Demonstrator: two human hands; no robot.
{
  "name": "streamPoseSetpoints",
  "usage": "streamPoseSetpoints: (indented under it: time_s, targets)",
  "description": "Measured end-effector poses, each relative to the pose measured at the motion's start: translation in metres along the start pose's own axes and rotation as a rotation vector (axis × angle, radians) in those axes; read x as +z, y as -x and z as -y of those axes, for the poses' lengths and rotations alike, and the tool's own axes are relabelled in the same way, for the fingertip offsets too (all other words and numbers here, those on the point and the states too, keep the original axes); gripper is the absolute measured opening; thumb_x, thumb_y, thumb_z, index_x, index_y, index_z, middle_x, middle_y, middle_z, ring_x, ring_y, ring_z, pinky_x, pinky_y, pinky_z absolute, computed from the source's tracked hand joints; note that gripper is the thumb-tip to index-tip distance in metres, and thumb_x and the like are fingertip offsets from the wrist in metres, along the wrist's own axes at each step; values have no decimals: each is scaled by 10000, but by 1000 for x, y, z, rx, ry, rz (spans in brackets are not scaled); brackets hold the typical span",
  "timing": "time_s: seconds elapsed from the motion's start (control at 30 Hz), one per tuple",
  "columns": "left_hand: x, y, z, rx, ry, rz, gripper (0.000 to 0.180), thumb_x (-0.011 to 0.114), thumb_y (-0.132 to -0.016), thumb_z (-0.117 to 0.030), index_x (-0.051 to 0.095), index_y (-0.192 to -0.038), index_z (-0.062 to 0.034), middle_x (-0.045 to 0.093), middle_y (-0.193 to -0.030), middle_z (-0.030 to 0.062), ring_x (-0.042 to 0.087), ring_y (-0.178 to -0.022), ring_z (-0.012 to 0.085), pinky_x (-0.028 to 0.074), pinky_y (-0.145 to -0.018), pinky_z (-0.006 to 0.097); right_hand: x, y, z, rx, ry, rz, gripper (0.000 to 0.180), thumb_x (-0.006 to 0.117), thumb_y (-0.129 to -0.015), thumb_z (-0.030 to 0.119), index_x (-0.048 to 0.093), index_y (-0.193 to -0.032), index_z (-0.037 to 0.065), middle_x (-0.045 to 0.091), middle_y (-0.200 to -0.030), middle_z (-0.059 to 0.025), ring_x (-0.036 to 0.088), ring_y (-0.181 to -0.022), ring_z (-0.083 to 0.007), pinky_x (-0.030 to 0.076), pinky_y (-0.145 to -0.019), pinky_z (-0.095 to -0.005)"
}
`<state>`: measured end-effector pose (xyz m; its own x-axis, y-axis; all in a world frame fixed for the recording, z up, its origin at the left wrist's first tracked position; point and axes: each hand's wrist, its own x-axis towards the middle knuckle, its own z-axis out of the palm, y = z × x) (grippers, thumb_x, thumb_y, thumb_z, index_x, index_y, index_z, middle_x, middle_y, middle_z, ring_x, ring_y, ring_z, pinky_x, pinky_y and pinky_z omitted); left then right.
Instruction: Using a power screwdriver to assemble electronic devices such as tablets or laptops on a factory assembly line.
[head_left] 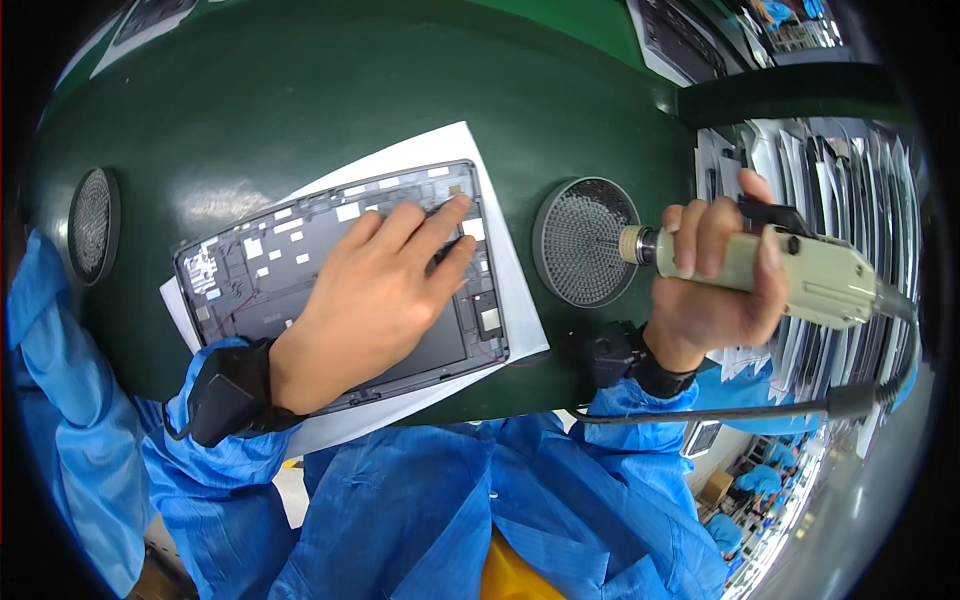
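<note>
A dark tablet back shell, dotted with small white pads and thin wires, lies on a white paper sheet. Over its right half rests my left hand, open, fingers stretched toward the shell's far right corner and thumb apart from them. My right hand is closed around a pale green corded electric screwdriver. The screwdriver is held sideways, its tip pointing left over a round tray with a dimpled, studded inside. Any screw at the tip is too small to make out.
Another round tray stands at the far left of the green table. A row of upright sheets and thin panels fills the right side. More device shells lie at the back. A blue sleeve shows at left.
</note>
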<state>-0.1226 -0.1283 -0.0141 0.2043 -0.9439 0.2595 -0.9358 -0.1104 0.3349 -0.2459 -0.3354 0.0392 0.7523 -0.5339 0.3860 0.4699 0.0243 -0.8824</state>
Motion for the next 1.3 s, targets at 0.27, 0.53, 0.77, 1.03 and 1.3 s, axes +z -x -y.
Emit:
streamPoseSetpoints:
  time_s: [0.27,0.53,0.77,1.03,1.3]
  targets:
    - [4,7,4,-36,0,-18,330,664,-701,-133,623,-1009,-22,513,-1214,107,496,-842,223,445,-682,335,61,-19,-46,76,-52,83,477,389,-859,306,455,-1162,-57,399,-545,-11,388,-478,-129,388,-625,-336]
    - [4,6,1,-29,-7,-46,319,634,-713,-155,624,-1003,-22,522,-1188,113,497,-835,203,447,-656,301,66,-17,-57,135,-42,58,425,405,-844,284,475,-1111,-39,407,-538,-11,393,-482,-129,377,-611,-329]
    - [5,4,0,-16,-25,-68,319,624,-712,-151,622,-1001,-16,528,-1168,115,492,-831,204,448,-659,295,68,-17,-59,191,-19,64,406,405,-844,287,479,-1085,-31,403,-534,-9,391,-486,-128,376,-609,-327]
    - [6,3,12,-20,259,-220,304,686,-689,-110,616,-974,-30,584,-1016,93,527,-790,241,466,-675,339,65,-16,-45,126,-146,64,434,399,-847,297,472,-1131,-24,388,-535,-2,381,-481,-124,379,-618,-328]
    - [13,-4,18,-70,498,-357,168,692,-714,-82,641,-872,-59,569,-839,71,557,-736,252,447,-638,353,67,-9,-33,121,-354,88,423,410,-843,279,438,-1109,-48,438,-547,-30,429,-474,-148,413,-625,-352]
